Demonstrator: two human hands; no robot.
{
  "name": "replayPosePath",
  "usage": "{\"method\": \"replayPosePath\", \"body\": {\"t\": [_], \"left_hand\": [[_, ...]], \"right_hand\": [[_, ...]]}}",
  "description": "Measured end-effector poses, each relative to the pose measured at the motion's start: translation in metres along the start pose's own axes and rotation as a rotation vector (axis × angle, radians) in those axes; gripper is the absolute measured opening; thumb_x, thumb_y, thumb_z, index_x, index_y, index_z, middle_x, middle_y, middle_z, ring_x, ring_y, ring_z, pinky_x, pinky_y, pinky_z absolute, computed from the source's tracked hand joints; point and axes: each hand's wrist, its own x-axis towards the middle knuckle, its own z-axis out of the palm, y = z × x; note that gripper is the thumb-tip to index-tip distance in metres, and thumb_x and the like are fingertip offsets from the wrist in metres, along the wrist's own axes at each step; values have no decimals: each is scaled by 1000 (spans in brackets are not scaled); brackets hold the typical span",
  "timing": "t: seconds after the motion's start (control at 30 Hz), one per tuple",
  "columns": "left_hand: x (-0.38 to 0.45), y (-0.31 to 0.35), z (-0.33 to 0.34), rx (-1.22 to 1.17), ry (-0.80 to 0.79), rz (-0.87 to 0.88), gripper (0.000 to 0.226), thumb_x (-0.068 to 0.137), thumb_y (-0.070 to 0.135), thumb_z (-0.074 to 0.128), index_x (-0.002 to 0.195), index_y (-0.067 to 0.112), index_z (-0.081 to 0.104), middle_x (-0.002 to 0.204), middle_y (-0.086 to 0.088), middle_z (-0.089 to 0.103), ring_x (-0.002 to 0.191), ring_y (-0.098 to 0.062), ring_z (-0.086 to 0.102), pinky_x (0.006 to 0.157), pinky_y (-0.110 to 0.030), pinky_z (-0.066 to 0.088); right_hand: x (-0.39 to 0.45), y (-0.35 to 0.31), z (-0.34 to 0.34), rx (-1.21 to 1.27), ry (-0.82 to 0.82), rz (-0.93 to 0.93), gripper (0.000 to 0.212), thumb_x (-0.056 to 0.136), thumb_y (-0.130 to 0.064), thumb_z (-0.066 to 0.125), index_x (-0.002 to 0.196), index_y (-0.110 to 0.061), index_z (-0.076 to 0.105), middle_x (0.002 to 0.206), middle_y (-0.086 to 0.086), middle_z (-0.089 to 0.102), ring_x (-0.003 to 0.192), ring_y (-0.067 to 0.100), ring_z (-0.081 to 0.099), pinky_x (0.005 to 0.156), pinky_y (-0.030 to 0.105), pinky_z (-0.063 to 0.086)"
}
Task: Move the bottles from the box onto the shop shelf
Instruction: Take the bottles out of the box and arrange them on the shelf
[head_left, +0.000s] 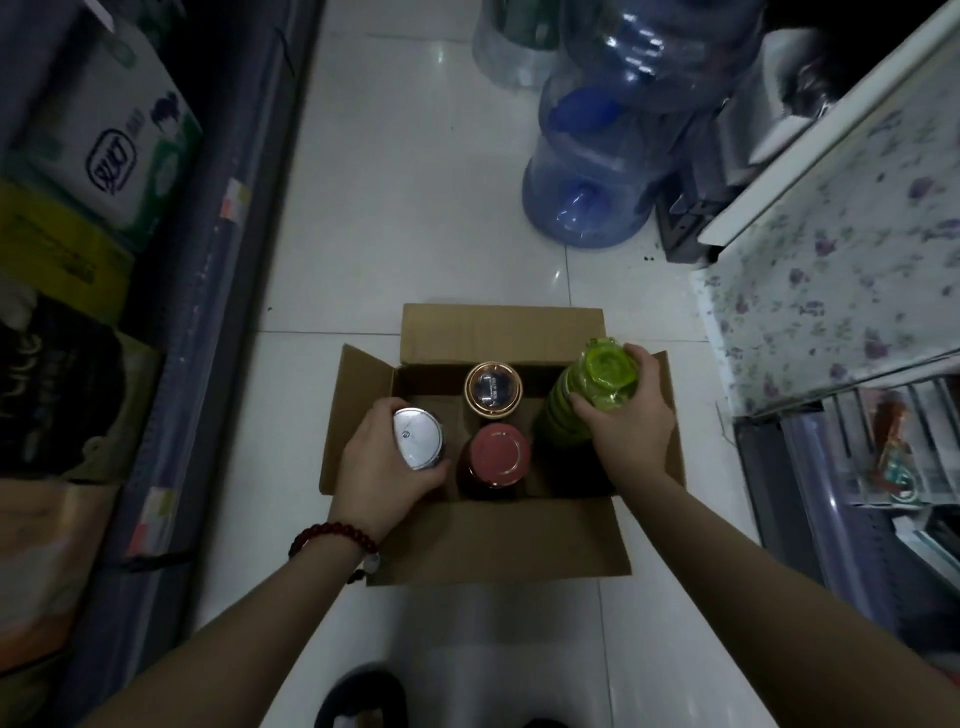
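Bare forearms; dark red bead bracelet (332, 538) on left wrist.

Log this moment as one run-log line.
left hand: grips silver-capped bottle | right hand: grips green bottle | box: four bottles inside

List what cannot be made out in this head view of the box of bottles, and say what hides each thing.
- Bottle bodies and labels: seen from above, only the silver lid, red lid and gold-rimmed lid show.
- Green bottle: the right hand covers part of it.
- Box floor: dark, hidden by bottles.
- Shelf goods at left: blurred, cut off by the edge.
- Left hand fingertips: behind the silver-lidded bottle.
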Motion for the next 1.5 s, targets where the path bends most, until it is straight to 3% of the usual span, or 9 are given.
{"method": "replayPosePath", "body": {"t": [0.3,0.57,0.73,0.87,1.0,1.1,1.23,1.4,1.5], "left_hand": [[-3,144,-94,-53,105,93,56,60,30,81,105,23,48,105,0,58,91,-15,52,73,-23,42],[-19,302,-197,-99,118,214,62,57,28,85,109,18,53,105,-2,62,94,-18,57,77,-17,38],[-36,412,-264,-142,92,389,59,55,27,85,106,24,55,104,6,52,88,0,42,76,-1,30],[-48,495,-315,-155,53,538,76,59,30,83,126,27,49,116,5,52,101,-5,47,89,-15,36],[-59,567,-358,-228,21,670,80,57,38,85,126,34,46,116,11,61,104,-5,56,85,-17,41],[-76,626,-388,-320,-18,771,77,55,40,86,121,37,47,106,25,58,94,7,54,78,2,37],[-105,692,-420,-408,-56,877,72,50,52,80,112,54,42,93,33,56,85,22,54,65,3,39],[-134,760,-440,-480,-85,952,75,50,46,85,115,48,48,99,18,67,93,0,63,72,-3,41],[-151,798,-450,-533,-103,986,77,49,48,85,116,49,48,99,17,66,94,-6,63,78,-19,49]], "right_hand": [[-8,-102,-96,27,22,-27,72,65,-29,82,126,-33,43,99,-13,56,90,10,52,83,24,40],[-24,-237,-200,159,72,1,68,59,-30,83,113,-34,43,98,-10,61,90,14,58,78,22,40],[-29,-330,-283,217,141,-61,64,57,-36,83,106,-38,42,101,-8,64,93,16,63,77,30,48],[-36,-400,-352,235,191,-108,65,57,-41,82,110,-42,43,104,-13,65,97,13,63,85,39,53],[-43,-460,-420,221,267,-173,64,58,-38,83,108,-45,44,100,-18,64,98,9,62,86,35,52],[-52,-505,-477,208,344,-231,65,58,-37,84,110,-45,46,96,-25,63,95,2,61,86,27,50],[-66,-554,-544,190,452,-274,68,60,-32,85,119,-32,52,103,-14,67,97,4,63,86,23,50],[-87,-595,-612,205,536,-316,61,60,-27,87,112,-29,55,96,-16,66,86,-8,61,80,12,47],[-99,-612,-653,198,578,-316,63,57,-29,87,112,-29,56,97,-13,68,89,0,65,84,22,51]]}}
